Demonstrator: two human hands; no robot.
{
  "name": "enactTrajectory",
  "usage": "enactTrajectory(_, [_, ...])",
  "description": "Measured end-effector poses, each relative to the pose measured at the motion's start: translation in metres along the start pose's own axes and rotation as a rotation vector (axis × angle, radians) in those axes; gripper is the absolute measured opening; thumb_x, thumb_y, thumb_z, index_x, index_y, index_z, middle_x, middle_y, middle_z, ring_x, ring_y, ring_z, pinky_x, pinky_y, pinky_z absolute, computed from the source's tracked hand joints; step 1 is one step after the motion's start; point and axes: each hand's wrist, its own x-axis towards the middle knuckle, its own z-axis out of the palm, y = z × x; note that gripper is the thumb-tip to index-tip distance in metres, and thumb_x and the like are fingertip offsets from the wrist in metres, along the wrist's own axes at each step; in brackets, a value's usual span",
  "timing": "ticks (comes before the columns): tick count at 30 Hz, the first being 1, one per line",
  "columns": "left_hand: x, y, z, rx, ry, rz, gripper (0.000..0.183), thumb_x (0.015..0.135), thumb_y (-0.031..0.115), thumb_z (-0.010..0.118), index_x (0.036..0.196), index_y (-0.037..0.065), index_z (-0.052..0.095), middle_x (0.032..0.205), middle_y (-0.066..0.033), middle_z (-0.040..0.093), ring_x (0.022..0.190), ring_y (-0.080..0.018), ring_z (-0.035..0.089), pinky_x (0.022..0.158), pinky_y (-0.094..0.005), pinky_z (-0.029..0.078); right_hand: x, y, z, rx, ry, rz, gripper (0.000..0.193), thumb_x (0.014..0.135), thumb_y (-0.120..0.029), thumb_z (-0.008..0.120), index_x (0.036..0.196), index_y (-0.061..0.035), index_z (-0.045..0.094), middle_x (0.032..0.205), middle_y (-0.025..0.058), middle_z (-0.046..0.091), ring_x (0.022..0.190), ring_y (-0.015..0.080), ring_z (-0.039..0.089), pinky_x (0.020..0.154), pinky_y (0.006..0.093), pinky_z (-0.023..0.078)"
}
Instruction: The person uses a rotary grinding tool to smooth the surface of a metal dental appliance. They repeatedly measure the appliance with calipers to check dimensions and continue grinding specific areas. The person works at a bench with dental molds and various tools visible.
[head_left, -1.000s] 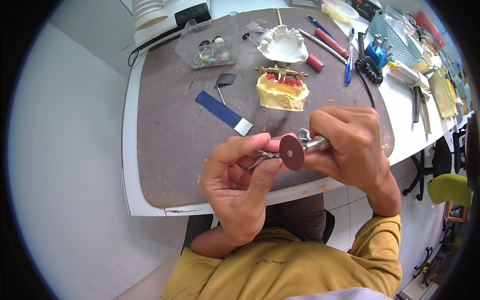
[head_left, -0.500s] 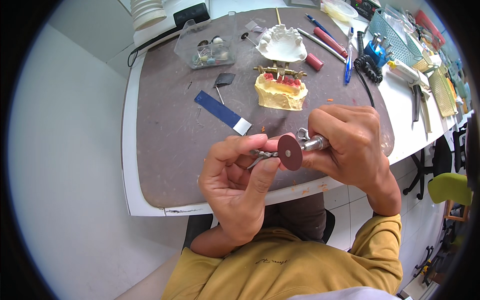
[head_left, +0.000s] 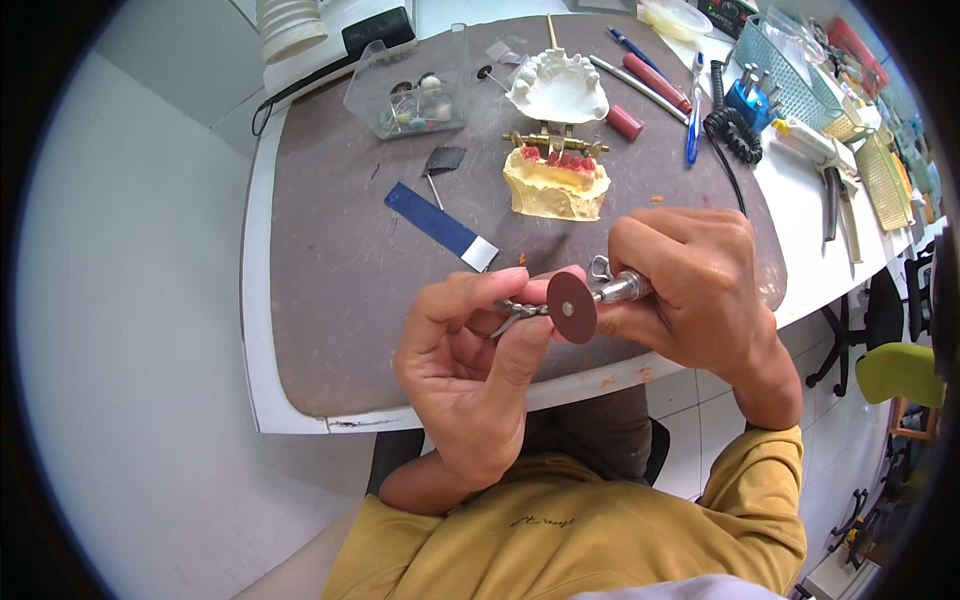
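My left hand point(head_left: 462, 365) pinches a small silvery metal denture framework point(head_left: 520, 309) between thumb and fingertips, just past the table's front edge. My right hand point(head_left: 695, 285) is wrapped round a metal rotary handpiece point(head_left: 627, 287). A round brown sanding disc point(head_left: 573, 318) on the handpiece's tip stands upright at the right end of the framework. It hides part of that end, so I cannot tell whether they touch. A thin metal loop point(head_left: 600, 267) shows behind the disc beside the handpiece; its link to the framework is hidden.
Beyond my hands stands a yellow-and-white dental model point(head_left: 556, 185) on a brass articulator. To the left lie a blue strip point(head_left: 432, 220), a black square on a shank point(head_left: 445, 160) and a clear box point(head_left: 410, 105) of small tools. Pens and a coiled cord point(head_left: 735, 138) are right.
Both hands, with the framework and the handpiece, have shifted very slightly left in the picture, as has the tabletop. The grips look the same.
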Motion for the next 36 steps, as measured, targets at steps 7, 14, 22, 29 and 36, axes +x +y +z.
enactTrajectory(7, [0.0005, -0.0007, 0.0025, -0.024, 0.0, -0.002, 0.031, 0.085, 0.001, 0.06, 0.113, 0.0, 0.048, 0.098, -0.0114, 0.058, 0.099, -0.0325, 0.061, 0.088, -0.0415, 0.052, -0.0012, 0.0003, -0.0011, -0.005, 0.001, 0.015, 0.048, 0.067, -0.047, 0.072, 0.056, -0.009, 0.044, 0.047, 0.0008, 0.045, 0.04, 0.0177, 0.05, 0.039, 0.029, 0.036])
enactTrajectory(14, [0.0021, -0.0017, 0.0026, -0.029, -0.036, 0.031, 0.031, 0.085, 0.0, 0.059, 0.114, 0.0, 0.048, 0.099, -0.0116, 0.059, 0.099, -0.0324, 0.061, 0.089, -0.0411, 0.051, -0.0012, 0.001, 0.0006, -0.002, 0.003, 0.002, 0.048, 0.067, -0.046, 0.072, 0.056, -0.0089, 0.044, 0.047, 0.0011, 0.045, 0.041, 0.018, 0.051, 0.039, 0.0295, 0.037])
enactTrajectory(22, [0.0007, -0.0063, -0.0021, 0.01, -0.037, 0.065, 0.031, 0.085, 0.0, 0.059, 0.115, 0.0, 0.048, 0.101, -0.0118, 0.059, 0.099, -0.0317, 0.061, 0.089, -0.0406, 0.051, -0.0021, 0.0014, -0.0005, -0.001, 0.0, 0.007, 0.049, 0.067, -0.046, 0.073, 0.056, -0.0089, 0.043, 0.046, 0.001, 0.044, 0.04, 0.0181, 0.05, 0.039, 0.0297, 0.037])
enactTrajectory(29, [0.0007, -0.0076, -0.0025, 0.003, -0.034, 0.072, 0.031, 0.085, 0.0, 0.059, 0.115, 0.0, 0.049, 0.101, -0.0123, 0.06, 0.099, -0.0322, 0.061, 0.089, -0.0415, 0.051, -0.0048, 0.0032, 0.0029, 0.044, 0.003, 0.024, 0.047, 0.06, -0.044, 0.076, 0.061, -0.0059, 0.047, 0.05, 0.0058, 0.041, 0.041, 0.0216, 0.043, 0.039, 0.0313, 0.031])
enactTrajectory(36, [0.0002, -0.0062, -0.0025, 0.014, -0.022, 0.058, 0.033, 0.085, 0.0, 0.059, 0.116, 0.001, 0.049, 0.099, -0.0128, 0.061, 0.098, -0.0333, 0.061, 0.087, -0.0404, 0.052, -0.0013, 0.0013, 0.0001, 0.002, 0.006, 0.003, 0.048, 0.066, -0.045, 0.074, 0.057, -0.0087, 0.044, 0.047, 0.0011, 0.045, 0.04, 0.018, 0.05, 0.039, 0.0297, 0.038])
